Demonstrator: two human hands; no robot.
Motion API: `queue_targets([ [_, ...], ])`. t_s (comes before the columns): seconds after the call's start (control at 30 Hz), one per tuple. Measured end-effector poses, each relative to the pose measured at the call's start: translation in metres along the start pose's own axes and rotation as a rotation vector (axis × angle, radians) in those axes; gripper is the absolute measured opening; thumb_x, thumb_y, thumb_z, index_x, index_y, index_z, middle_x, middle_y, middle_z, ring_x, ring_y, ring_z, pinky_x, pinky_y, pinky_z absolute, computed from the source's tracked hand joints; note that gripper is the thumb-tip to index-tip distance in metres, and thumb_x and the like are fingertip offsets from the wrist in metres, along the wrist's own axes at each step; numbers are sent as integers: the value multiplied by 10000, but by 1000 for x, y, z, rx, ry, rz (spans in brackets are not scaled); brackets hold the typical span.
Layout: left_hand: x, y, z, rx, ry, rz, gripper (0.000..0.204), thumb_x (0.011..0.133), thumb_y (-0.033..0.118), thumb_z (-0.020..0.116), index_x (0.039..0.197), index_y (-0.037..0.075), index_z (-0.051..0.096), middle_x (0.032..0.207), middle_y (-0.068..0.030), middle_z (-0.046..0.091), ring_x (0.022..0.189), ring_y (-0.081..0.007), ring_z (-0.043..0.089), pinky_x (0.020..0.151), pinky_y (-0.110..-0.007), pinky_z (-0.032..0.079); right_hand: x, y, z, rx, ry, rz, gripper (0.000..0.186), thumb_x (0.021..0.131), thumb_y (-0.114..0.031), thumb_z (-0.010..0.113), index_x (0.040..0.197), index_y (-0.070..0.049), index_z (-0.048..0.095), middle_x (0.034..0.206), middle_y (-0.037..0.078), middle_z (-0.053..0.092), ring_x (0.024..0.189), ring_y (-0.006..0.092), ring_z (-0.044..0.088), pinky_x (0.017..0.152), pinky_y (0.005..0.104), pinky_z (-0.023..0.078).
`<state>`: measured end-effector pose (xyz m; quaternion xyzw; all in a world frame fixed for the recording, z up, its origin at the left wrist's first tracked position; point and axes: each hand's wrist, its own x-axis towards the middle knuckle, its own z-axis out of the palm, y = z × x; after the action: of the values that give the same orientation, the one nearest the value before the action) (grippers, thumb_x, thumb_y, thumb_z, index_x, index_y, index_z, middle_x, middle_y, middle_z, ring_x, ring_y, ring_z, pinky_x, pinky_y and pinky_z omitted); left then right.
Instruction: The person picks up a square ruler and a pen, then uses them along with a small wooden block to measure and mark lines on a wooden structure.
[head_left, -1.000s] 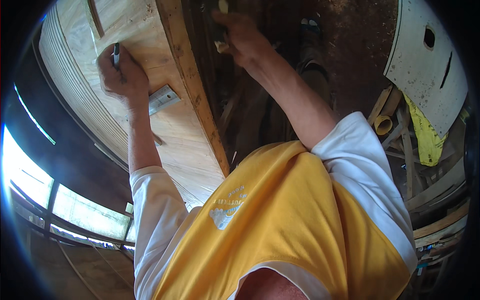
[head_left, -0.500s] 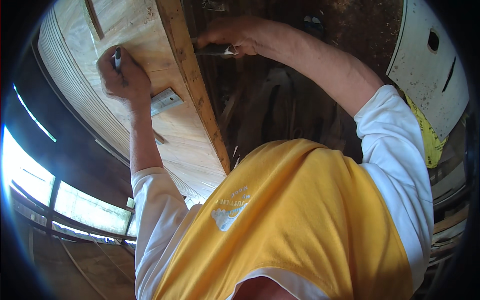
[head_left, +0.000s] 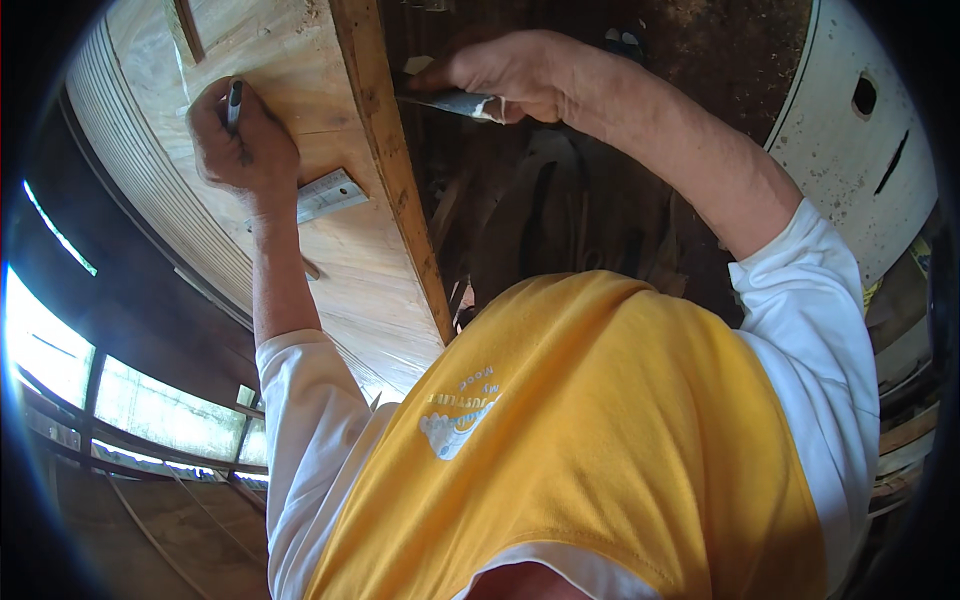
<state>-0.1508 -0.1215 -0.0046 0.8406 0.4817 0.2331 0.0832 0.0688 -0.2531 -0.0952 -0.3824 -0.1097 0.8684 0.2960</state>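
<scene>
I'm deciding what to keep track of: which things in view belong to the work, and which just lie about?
Seemingly in use:
pen, in left hand
flat grey piece, kind unclear, in right hand
wooden panel, under left hand
metal ruler, on that panel

Seemingly lying about:
white board with oval hole
timber pieces

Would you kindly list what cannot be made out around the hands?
In head view:
Lower end of pen: hidden by left hand.
Part of metal ruler: covered by left wrist.
Grey thing: kind unclear, partly covered by right hand.
End of wooden panel: cut off by top edge.
</scene>
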Motion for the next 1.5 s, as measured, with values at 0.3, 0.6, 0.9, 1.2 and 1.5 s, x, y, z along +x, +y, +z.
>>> queue_targets([
  [0.3,2,-5,-2,34,6,15,130,981,147,664,1035,28,665,902,-36,651,781,-93,577,730,-258,501,-9,50,-1,357,272,-567,309,1001,-346,657,1083,-49,674,794,-23,634,716,52,595,614,227,483],
  [0.6,7,-18,1,48,32,32,92,944,95,685,1018,47,660,849,-68,671,731,-149,619,688,-286,507,48,53,78,245,358,-950,391,1032,-432,611,1089,-45,605,815,-17,598,795,34,537,699,238,483],
  [0.9,3,-5,9,127,112,93,112,945,112,685,1023,35,665,858,-92,688,741,-183,634,701,-316,516,63,60,70,428,229,-805,410,988,-436,682,1036,-38,596,797,10,608,710,72,546,618,271,471],
  [1.2,-23,6,-17,-328,79,-185,152,985,73,637,1120,7,662,893,-46,642,804,-119,583,736,-263,483,-14,-92,29,15,494,-1356,418,1009,-462,640,850,-88,546,660,-11,458,591,116,447,527,361,384],
  [1.5,-96,36,-66,-386,-60,-482,132,1018,91,631,1115,11,669,900,6,603,791,-56,522,692,-209,435,11,-142,63,-1378,1127,-1202,695,938,-347,668,1386,116,407,984,154,651,884,298,659,743,442,544],
])
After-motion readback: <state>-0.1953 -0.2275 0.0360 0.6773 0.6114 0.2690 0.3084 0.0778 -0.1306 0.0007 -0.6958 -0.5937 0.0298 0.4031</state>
